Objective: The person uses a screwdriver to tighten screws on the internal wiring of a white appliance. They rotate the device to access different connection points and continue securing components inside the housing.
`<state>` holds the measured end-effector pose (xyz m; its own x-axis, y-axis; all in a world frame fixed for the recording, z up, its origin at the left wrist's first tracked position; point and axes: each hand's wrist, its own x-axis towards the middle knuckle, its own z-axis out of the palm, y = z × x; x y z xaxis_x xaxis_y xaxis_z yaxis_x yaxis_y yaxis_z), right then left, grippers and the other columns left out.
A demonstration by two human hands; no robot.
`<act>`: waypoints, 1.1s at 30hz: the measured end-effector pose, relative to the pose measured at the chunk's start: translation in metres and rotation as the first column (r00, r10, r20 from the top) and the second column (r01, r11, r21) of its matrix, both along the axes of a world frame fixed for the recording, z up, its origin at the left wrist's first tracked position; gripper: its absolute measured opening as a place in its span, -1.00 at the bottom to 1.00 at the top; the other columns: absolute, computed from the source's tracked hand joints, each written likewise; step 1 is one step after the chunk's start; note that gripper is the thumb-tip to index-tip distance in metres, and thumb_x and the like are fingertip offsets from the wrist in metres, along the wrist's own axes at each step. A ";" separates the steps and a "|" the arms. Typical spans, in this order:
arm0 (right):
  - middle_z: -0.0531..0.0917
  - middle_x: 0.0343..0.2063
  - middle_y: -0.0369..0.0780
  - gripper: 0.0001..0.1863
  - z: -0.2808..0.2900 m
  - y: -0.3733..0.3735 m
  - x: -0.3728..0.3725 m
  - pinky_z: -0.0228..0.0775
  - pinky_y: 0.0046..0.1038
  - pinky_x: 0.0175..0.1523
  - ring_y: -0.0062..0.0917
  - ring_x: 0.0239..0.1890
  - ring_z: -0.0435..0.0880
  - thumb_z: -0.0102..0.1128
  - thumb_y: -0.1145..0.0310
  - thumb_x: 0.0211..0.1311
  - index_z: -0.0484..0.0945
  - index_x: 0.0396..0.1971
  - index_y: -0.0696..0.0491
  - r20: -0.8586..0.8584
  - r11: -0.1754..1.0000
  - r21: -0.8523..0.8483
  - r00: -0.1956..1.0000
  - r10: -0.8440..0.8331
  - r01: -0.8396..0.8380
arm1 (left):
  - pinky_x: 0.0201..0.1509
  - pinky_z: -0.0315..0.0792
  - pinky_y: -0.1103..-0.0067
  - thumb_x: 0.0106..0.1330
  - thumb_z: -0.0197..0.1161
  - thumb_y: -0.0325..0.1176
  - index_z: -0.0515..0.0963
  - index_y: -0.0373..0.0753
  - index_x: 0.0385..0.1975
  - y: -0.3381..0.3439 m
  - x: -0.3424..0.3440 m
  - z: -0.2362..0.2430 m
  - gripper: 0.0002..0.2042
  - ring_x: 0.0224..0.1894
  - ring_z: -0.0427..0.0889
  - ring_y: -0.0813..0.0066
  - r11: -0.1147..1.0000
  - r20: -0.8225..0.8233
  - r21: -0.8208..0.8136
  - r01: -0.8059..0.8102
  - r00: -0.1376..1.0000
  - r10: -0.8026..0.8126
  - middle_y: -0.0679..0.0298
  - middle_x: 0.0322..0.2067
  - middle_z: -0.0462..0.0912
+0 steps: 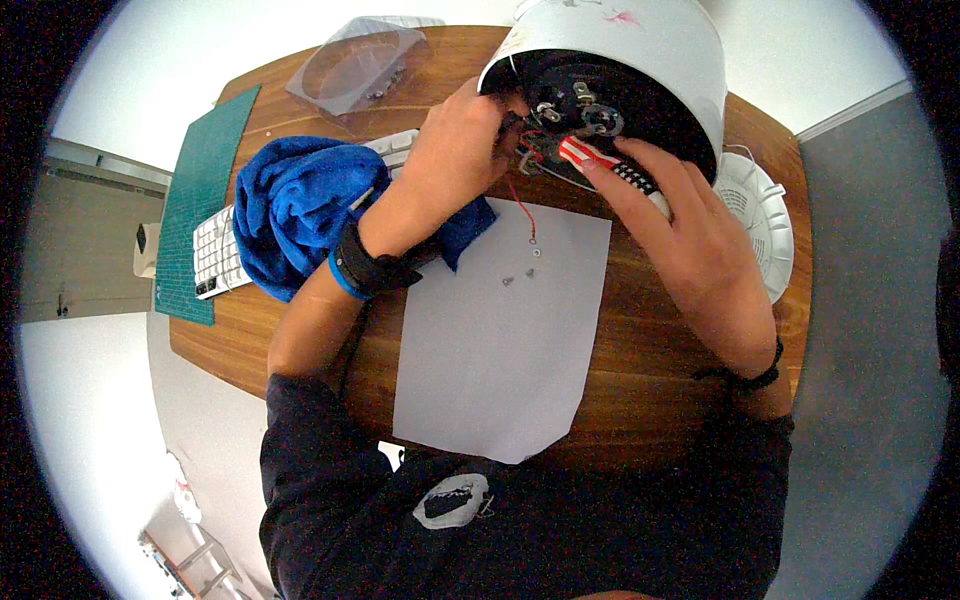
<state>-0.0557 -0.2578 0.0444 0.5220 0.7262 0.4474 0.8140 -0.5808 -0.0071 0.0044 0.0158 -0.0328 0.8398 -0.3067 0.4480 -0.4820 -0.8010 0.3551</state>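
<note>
The white cylindrical appliance [640,45] lies tipped at the far side of the tabletop [660,330], its dark opening facing the person. The right hand [690,220] has its fingers closed around a red, white and black tool [626,177], red end toward the wiring. The left hand [455,145] is at the opening's left rim; its fingertips are hidden, so I cannot tell their grip. 1 red wire [526,208] hangs over the white paper [500,350]. Wood shows right of the paper; a blue cloth [300,205] crowds the left forearm.
</note>
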 end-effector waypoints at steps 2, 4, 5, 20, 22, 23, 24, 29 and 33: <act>0.56 0.10 -0.04 -0.39 0.004 -0.005 -0.005 0.69 -0.20 0.02 -0.13 -0.02 0.72 0.19 0.52 0.25 0.53 0.34 -0.13 -0.088 0.989 -0.116 0.991 -0.099 0.089 | 0.05 0.59 0.09 0.25 0.41 -0.44 0.66 -0.13 0.03 0.001 -0.001 0.000 -0.67 -0.01 0.68 -0.23 1.000 0.014 0.004 0.001 1.000 -0.001 -0.07 -0.11 0.69; 0.55 0.08 -0.02 -0.43 0.006 -0.006 -0.008 0.70 -0.19 -0.01 -0.10 -0.04 0.72 0.16 0.51 0.28 0.53 0.31 -0.16 -0.195 0.987 -0.133 0.973 -0.120 0.095 | 0.06 0.59 0.08 0.24 0.41 -0.45 0.66 -0.13 0.03 0.001 -0.001 0.000 -0.66 0.01 0.67 -0.23 1.000 -0.031 -0.015 0.001 1.000 -0.002 -0.07 -0.10 0.69; 0.54 0.07 -0.01 -0.44 0.006 -0.005 -0.008 0.70 -0.18 -0.03 -0.08 -0.05 0.73 0.15 0.50 0.30 0.54 0.30 -0.17 -0.248 0.985 -0.142 0.960 -0.129 0.096 | 0.07 0.59 0.08 0.23 0.41 -0.45 0.66 -0.13 0.04 0.002 -0.002 -0.001 -0.65 0.01 0.67 -0.23 1.000 -0.053 -0.024 0.000 0.999 -0.001 -0.07 -0.10 0.69; 0.63 0.22 -0.18 -0.90 -0.013 0.003 0.003 0.63 -0.32 -0.02 -0.28 -0.04 0.62 0.37 0.42 0.01 0.70 -0.43 0.07 0.195 0.993 -0.001 0.974 0.117 -0.119 | 0.03 0.59 0.12 0.15 0.42 -0.55 0.63 -0.08 0.04 0.002 -0.001 0.002 -0.58 -0.06 0.69 -0.18 1.000 -0.059 -0.007 0.014 0.998 -0.014 -0.01 -0.13 0.68; 0.63 0.25 -0.18 -0.89 -0.015 0.002 0.004 0.63 -0.33 0.00 -0.28 -0.01 0.62 0.38 0.42 0.00 0.70 -0.44 0.09 0.235 0.991 -0.016 0.963 0.133 -0.133 | -0.03 0.60 0.11 0.14 0.41 -0.57 0.66 -0.18 -0.07 -0.002 -0.001 0.004 -0.67 -0.12 0.68 -0.23 0.997 -0.033 -0.069 0.020 0.999 -0.023 -0.09 -0.17 0.66; 0.62 0.27 -0.17 -0.89 -0.016 0.002 0.004 0.63 -0.33 0.00 -0.28 0.01 0.61 0.38 0.42 -0.01 0.70 -0.45 0.10 0.255 0.990 -0.024 0.957 0.141 -0.140 | -0.07 0.60 0.10 0.13 0.40 -0.58 0.67 -0.24 -0.13 -0.003 -0.001 0.005 -0.72 -0.15 0.68 -0.25 0.995 -0.020 -0.100 0.024 0.999 -0.027 -0.13 -0.18 0.65; 0.62 0.28 -0.18 -0.89 -0.016 0.001 0.004 0.63 -0.33 0.01 -0.28 0.01 0.62 0.38 0.42 -0.01 0.70 -0.44 0.10 0.252 0.988 -0.037 0.956 0.152 -0.148 | -0.07 0.60 0.10 0.13 0.40 -0.58 0.67 -0.24 -0.13 -0.003 -0.001 0.004 -0.72 -0.15 0.68 -0.25 0.995 0.002 -0.098 0.032 0.999 -0.032 -0.13 -0.19 0.65; 0.60 0.31 -0.19 -0.88 -0.018 0.001 0.004 0.64 -0.34 0.03 -0.25 0.04 0.61 0.40 0.40 0.01 0.72 -0.42 0.08 0.267 0.988 -0.054 0.951 0.154 -0.144 | 0.05 0.57 0.11 0.15 0.41 -0.56 0.61 -0.11 0.00 0.004 0.002 -0.004 -0.61 -0.01 0.67 -0.21 0.996 -0.018 -0.078 0.040 0.999 -0.041 -0.03 -0.10 0.68; 0.59 0.29 -0.18 -0.76 -0.015 0.002 0.005 0.65 -0.34 0.05 -0.24 0.07 0.60 0.39 0.36 0.03 0.74 -0.24 0.03 0.215 0.988 -0.067 0.965 0.150 -0.139 | 0.04 0.60 0.11 0.15 0.41 -0.54 0.65 -0.16 -0.02 0.002 -0.003 0.004 -0.64 -0.04 0.68 -0.23 0.997 -0.028 -0.075 0.023 0.999 -0.025 -0.08 -0.11 0.68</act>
<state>-0.0512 -0.2556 0.0292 0.3036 0.8115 0.4993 0.8677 -0.4519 0.2069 0.0011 0.0177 -0.0292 0.8458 -0.2935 0.4455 -0.4891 -0.7602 0.4276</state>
